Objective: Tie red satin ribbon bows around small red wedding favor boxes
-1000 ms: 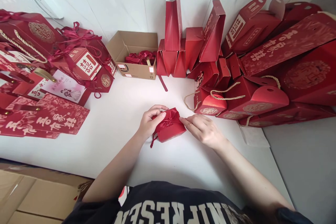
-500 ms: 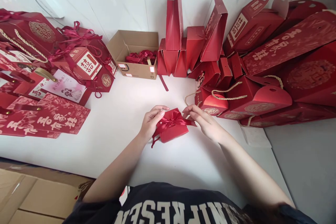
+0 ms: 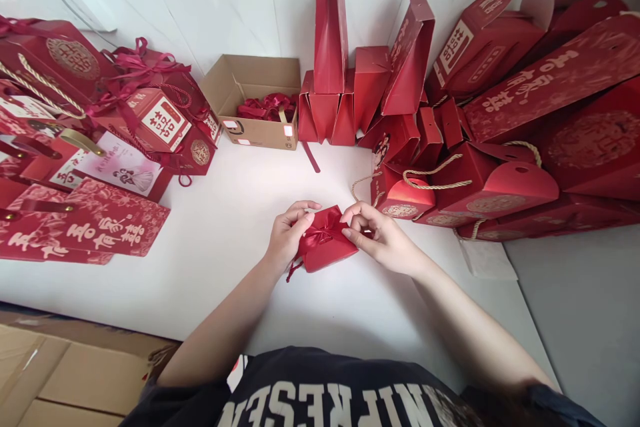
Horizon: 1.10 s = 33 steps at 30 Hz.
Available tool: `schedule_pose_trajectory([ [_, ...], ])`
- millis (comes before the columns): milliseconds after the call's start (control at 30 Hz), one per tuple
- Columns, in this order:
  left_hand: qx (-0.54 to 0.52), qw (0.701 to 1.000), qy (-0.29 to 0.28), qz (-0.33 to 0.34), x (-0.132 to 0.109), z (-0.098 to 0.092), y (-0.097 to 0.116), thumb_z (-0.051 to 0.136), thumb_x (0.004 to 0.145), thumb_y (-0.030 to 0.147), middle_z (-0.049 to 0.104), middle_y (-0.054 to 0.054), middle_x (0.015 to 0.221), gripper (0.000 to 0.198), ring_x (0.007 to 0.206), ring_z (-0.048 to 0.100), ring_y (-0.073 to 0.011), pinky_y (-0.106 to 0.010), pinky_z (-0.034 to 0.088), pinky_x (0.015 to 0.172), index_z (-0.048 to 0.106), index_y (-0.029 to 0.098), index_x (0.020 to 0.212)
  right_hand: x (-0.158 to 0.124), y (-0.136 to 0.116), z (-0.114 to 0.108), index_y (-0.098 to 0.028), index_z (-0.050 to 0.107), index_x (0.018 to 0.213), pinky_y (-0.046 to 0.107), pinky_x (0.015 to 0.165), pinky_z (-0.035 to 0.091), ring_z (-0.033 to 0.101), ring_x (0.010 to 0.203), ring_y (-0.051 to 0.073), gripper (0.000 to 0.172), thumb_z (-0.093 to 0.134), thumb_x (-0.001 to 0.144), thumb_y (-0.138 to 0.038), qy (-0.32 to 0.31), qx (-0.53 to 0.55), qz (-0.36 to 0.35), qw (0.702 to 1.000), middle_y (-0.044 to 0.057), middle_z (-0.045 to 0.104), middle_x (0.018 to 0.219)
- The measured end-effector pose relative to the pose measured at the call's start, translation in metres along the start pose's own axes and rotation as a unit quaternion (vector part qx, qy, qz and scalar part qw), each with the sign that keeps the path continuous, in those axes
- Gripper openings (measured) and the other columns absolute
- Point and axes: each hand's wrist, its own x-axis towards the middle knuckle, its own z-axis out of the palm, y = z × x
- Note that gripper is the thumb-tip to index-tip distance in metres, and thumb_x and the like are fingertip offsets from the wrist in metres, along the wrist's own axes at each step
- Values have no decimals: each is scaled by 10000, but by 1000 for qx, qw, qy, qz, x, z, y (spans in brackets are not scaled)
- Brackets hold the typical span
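Observation:
A small red gift box (image 3: pixel 333 255) lies in front of me on the white table, with a shiny red ribbon bow (image 3: pixel 320 233) tied on top. My left hand (image 3: pixel 289 235) is closed around the box's left side, its thumb beside the bow's left loop. From the right, my right hand (image 3: pixel 380 238) pinches at the bow's right ribbon end, thumb and forefinger close together over the box's edge. Its fingers partly cover that ribbon. A dark red cord (image 3: pixel 294 271) hangs out at the box's lower left corner.
Behind stands an open cardboard box (image 3: pixel 260 130) holding red ribbons. A loose ribbon strip (image 3: pixel 311 157) lies before it. Decorated red boxes (image 3: pixel 120 217) crowd the left; more red boxes (image 3: pixel 487 180) with rope handles are stacked at right. Brown cartons (image 3: pixel 95 373) sit below the table's left edge.
My right hand has moved slightly left onto the bow's right ribbon end, and its fingers have closed into a pinch. My left hand stays nearly where it was.

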Motion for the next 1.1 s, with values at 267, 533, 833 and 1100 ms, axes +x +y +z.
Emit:
schedule_pose_trajectory([
  [267,4,1000,10,3,-1,2,1,585,879,358,622,-68,1149,345,883,615,-192,-310,492,721,617,162,597,1,-10,-5,-236,505,1078,328,711,450,546,754,176,139,453,950,-233,34,-182,-26,982,22,589,848],
  [533,79,995,-17,66,-3,3,3,591,892,365,626,-66,1112,408,933,601,-194,-341,483,825,509,171,543,13,-18,19,-226,544,974,566,1109,269,412,1305,296,139,548,839,-195,53,-319,-158,933,116,480,1366],
  [833,126,986,-33,103,-2,1,5,587,897,339,627,-65,1113,394,934,591,-185,-337,461,849,510,168,550,18,-9,20,-224,524,886,601,1155,161,370,1362,280,80,549,820,-186,49,-293,-148,943,99,469,1401],
  [1100,22,999,-21,29,2,-1,-2,599,884,383,611,-62,1186,367,1019,597,-205,-335,484,881,604,168,587,21,-5,23,-224,531,861,595,1149,179,395,1347,274,52,547,826,-189,52,-267,-135,953,93,503,1370],
])
